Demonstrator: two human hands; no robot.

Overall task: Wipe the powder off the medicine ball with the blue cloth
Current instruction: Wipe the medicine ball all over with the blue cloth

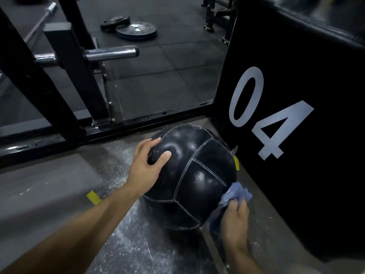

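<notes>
A black stitched medicine ball (195,175) sits on the gym floor beside a big black box. My left hand (147,165) rests on its upper left side, fingers spread over the leather and thumb pressing a dent. My right hand (235,220) grips a crumpled blue cloth (231,198) and holds it against the ball's lower right side. Faint whitish smears show on the ball's top. White powder (136,230) is scattered on the floor around and in front of the ball.
A black box marked "04" (286,107) stands close on the right. A black rack frame (65,80) with steel pegs runs along the left and back. Weight plates (136,30) lie on the far floor. Yellow tape marks (93,197) are stuck on the floor.
</notes>
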